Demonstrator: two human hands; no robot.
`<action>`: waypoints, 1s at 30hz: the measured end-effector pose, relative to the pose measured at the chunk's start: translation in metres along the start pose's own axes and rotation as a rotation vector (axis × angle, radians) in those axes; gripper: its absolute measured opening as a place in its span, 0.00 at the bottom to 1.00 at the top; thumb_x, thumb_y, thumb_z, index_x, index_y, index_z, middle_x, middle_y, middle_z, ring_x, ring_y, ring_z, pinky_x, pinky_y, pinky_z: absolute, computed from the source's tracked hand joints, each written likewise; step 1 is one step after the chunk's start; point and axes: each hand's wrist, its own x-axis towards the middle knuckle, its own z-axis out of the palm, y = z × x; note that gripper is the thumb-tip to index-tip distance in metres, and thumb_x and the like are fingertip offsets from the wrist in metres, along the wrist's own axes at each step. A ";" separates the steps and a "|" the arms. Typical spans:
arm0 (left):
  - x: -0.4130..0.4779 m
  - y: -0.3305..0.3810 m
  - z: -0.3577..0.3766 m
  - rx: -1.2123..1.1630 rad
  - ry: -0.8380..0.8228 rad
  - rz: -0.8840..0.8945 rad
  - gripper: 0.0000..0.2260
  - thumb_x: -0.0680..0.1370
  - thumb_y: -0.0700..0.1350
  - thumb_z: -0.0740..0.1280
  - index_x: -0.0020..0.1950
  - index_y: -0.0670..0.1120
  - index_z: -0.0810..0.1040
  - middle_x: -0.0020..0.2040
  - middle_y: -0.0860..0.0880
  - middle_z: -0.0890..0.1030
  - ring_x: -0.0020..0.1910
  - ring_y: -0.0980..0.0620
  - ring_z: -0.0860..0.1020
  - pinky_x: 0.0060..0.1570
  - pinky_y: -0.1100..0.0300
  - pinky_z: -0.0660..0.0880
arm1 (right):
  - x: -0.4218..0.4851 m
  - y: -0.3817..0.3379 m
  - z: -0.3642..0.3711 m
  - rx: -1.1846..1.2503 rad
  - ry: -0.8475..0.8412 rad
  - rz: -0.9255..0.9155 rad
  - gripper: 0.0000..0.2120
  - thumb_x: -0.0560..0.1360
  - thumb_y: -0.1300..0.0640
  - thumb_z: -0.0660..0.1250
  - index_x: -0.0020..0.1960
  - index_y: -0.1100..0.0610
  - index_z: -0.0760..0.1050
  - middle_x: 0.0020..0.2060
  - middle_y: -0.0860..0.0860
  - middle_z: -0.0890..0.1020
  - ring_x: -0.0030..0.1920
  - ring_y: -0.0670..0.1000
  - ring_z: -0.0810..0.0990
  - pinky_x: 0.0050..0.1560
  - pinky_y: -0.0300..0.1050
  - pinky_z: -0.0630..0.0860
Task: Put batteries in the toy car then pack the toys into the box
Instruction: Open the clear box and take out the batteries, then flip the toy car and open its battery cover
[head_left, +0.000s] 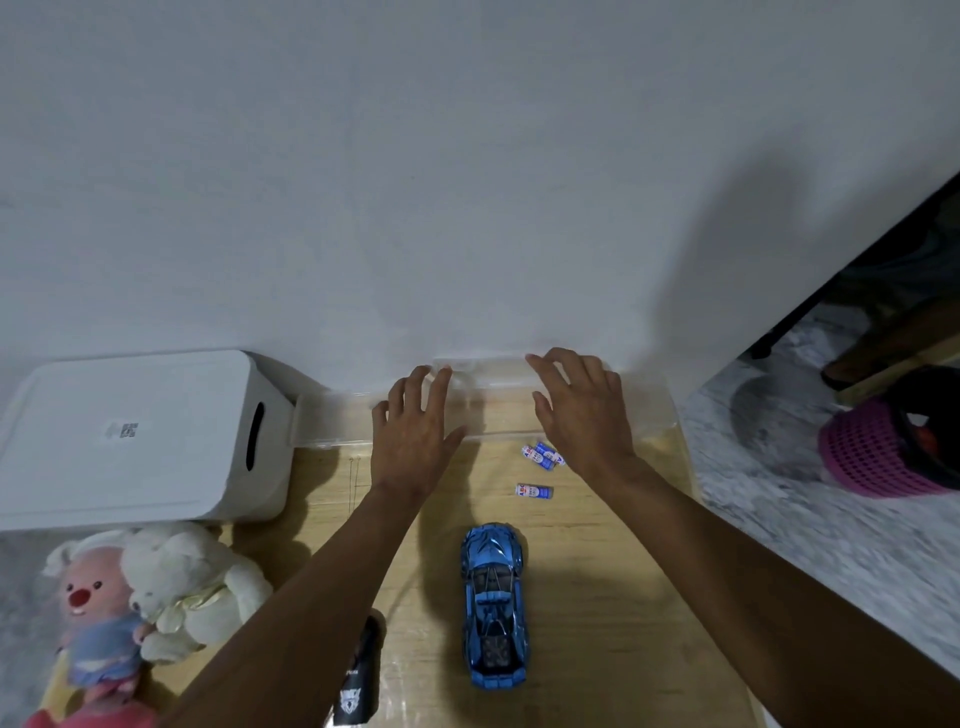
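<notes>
a white wall fills the upper view, and a wooden board lies at its foot. on the left stands a white box with its lid on, likely where the toys are to go. a long clear case lies along the wall, its left end just beside the box. two plush toys, a pink one and a white one, lean together at the near left.

the left hand and right hand reach over the clear case, fingers straight and spread wide, holding nothing. i cannot tell whether the palms press on the plastic or hover just above it.

the car sits on its wheels mid-board, between the forearms, lengthwise toward the wall. a black thing lies by the left forearm, too dim to name. the batteries lie between car and case: a small heap just beside the right wrist, and one battery apart, nearer the car.

the step looks like taking hold of the clear case, perhaps to move it aside. it would go best with both hands on the long edges, pressing evenly, since thin clear plastic tends to flex and slip. lift it rather than drag it toward the body: its near edge is close to the heap, and round cells nudged by the case or the right wrist would roll. no battery is in the car yet, as far as can be seen, and its hatch is hidden, presumably underneath.
</notes>
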 end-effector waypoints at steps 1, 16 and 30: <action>0.000 0.000 -0.002 -0.006 0.000 0.003 0.35 0.75 0.60 0.73 0.77 0.49 0.63 0.74 0.44 0.69 0.71 0.41 0.70 0.60 0.44 0.74 | -0.001 0.000 0.001 0.015 0.014 0.002 0.20 0.75 0.55 0.72 0.66 0.51 0.76 0.58 0.50 0.79 0.53 0.55 0.77 0.50 0.52 0.75; -0.010 0.005 -0.008 -0.003 0.114 0.153 0.17 0.77 0.45 0.73 0.66 0.54 0.81 0.64 0.51 0.83 0.62 0.43 0.79 0.54 0.45 0.75 | -0.025 0.003 0.010 0.258 -0.024 -0.013 0.14 0.69 0.59 0.79 0.54 0.51 0.84 0.47 0.47 0.85 0.47 0.54 0.81 0.60 0.47 0.64; -0.013 0.007 -0.001 0.045 -0.002 0.062 0.13 0.74 0.52 0.76 0.58 0.55 0.84 0.60 0.51 0.85 0.62 0.43 0.79 0.61 0.43 0.67 | -0.032 0.017 0.017 0.199 -0.225 -0.007 0.13 0.70 0.57 0.78 0.53 0.47 0.85 0.50 0.44 0.86 0.52 0.52 0.82 0.75 0.57 0.49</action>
